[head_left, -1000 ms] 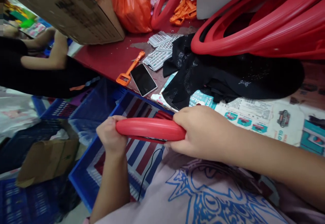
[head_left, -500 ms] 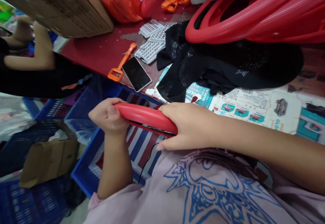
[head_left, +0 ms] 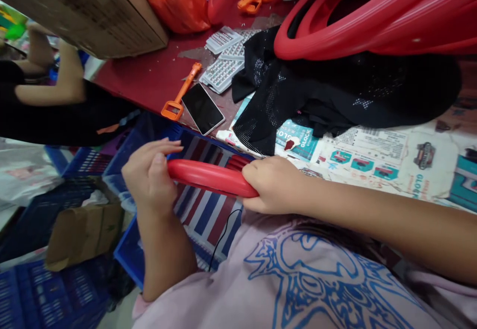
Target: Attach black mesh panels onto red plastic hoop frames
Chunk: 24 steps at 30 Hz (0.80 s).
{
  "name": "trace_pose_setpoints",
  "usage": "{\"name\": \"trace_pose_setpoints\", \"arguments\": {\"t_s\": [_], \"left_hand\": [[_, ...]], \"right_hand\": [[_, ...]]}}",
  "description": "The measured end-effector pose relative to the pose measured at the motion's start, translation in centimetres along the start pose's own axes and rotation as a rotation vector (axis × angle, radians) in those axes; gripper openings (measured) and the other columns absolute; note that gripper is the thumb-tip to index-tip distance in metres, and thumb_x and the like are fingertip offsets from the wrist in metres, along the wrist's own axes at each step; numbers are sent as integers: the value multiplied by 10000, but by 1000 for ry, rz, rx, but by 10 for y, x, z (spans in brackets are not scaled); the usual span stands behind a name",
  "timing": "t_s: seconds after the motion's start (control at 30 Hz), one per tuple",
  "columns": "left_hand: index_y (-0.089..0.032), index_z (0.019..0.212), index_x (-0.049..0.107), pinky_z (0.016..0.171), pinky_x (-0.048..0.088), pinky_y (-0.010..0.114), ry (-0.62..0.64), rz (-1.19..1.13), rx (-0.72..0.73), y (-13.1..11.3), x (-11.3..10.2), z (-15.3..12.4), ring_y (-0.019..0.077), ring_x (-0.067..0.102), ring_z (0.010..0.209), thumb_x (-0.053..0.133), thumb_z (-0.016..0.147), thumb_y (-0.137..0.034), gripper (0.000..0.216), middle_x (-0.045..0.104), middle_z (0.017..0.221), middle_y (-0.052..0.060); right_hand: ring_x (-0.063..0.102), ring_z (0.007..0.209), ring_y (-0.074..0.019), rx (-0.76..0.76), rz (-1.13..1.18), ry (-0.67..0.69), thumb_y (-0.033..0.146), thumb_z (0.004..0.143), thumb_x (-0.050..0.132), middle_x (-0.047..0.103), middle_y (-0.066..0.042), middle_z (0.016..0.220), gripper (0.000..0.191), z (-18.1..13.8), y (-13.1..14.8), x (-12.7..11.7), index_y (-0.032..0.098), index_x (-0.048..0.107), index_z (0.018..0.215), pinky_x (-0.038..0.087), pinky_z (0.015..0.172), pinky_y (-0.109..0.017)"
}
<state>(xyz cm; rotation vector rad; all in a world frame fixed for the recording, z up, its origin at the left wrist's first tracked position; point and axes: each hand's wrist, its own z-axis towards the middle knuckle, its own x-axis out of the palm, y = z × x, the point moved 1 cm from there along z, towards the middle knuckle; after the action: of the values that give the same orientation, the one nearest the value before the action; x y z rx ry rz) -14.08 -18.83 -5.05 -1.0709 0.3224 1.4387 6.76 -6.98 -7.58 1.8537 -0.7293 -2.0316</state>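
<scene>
A smooth red rounded plastic piece (head_left: 210, 176), seen nearly edge-on, is held level in front of my body. My right hand (head_left: 274, 184) wraps round its right end with the fingers curled. At the opposite end is my left hand (head_left: 151, 177), its fingers stretched out above the piece and its thumb beside the tip. Whether the left palm touches the piece is hidden. Behind the piece, near my right fingers, part of another red thing (head_left: 238, 162) shows. Below lies a blue crate (head_left: 128, 249) with striped red, white and blue cloth (head_left: 203, 209).
On the red table (head_left: 130, 78) lie a phone (head_left: 203, 109), an orange plastic handle (head_left: 181, 93), trays of small beads (head_left: 223, 73) and black cloth (head_left: 268, 100). Large red plastic rings (head_left: 354, 31) stand at right, a cardboard box (head_left: 112, 16) at left. Another person's arm (head_left: 55, 88) is beyond.
My left fingers have loosened from the red piece and straightened. The right hand has closed more tightly on it, and the piece has turned slightly, hiding the dark slot on its underside.
</scene>
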Motion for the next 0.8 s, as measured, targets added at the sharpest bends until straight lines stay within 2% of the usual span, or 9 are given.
{"name": "trace_pose_setpoints", "arguments": {"t_s": [0.07,0.13,0.17,0.27,0.4,0.5,0.67,0.73,0.8], "left_hand": [[-169,834,733,878,509,381,229,-7,161,-15,-2,9,252,689,951,446,866,-411,377,755,917,80],[-185,732,725,661,488,315,400,-25,171,-12,-2,14,200,674,703,503,851,-421,345,728,723,48],[-184,669,705,577,450,298,414,-37,132,-4,-3,14,175,633,599,513,844,-422,353,691,628,34],[-174,604,659,516,434,299,311,-82,-25,36,-8,3,164,585,523,462,847,-431,406,654,564,27],[-206,559,594,499,454,333,140,-136,-221,85,-23,-29,180,565,490,456,762,-464,356,613,506,6],[-231,519,471,517,497,380,32,-233,-369,104,-30,-57,199,553,482,391,732,-474,333,546,448,8],[-221,556,486,545,530,401,-39,-390,-584,123,-27,-85,200,571,504,385,691,-558,377,543,467,21],[-213,593,485,602,550,385,-102,-422,-647,134,-26,-87,179,575,531,401,706,-569,383,556,503,0],[-206,702,499,755,564,351,-236,-438,-686,147,-28,-88,162,619,677,327,793,-556,401,614,630,-27]], "right_hand": [[636,765,-244,-15,38,-7,414,821,581,708,-119,870,341,0,-4,1,114,668,959,392,639,-334],[624,799,-228,-26,145,18,482,826,613,697,-109,896,402,2,-11,0,117,671,984,409,671,-322],[616,820,-214,-37,221,41,508,820,633,689,-103,922,433,3,-15,-1,117,670,1005,418,689,-309],[604,893,-194,-79,389,131,512,770,714,668,-104,1029,522,6,-25,-2,113,652,1100,442,742,-282],[628,941,-253,-34,319,245,558,675,772,667,-133,1103,691,6,-23,6,106,623,1176,458,741,-319],[654,812,-255,-14,186,281,589,740,683,698,-121,957,551,3,-11,17,115,679,1020,444,671,-330],[651,692,-220,-79,110,226,456,794,604,706,-90,788,343,-5,5,24,137,706,867,447,664,-328],[663,745,-234,-80,83,164,513,834,587,711,-99,839,419,-7,2,20,130,703,958,469,688,-341],[664,888,-253,-127,49,-16,557,890,533,706,-125,973,525,-9,-7,13,123,646,1163,492,776,-373]]}}
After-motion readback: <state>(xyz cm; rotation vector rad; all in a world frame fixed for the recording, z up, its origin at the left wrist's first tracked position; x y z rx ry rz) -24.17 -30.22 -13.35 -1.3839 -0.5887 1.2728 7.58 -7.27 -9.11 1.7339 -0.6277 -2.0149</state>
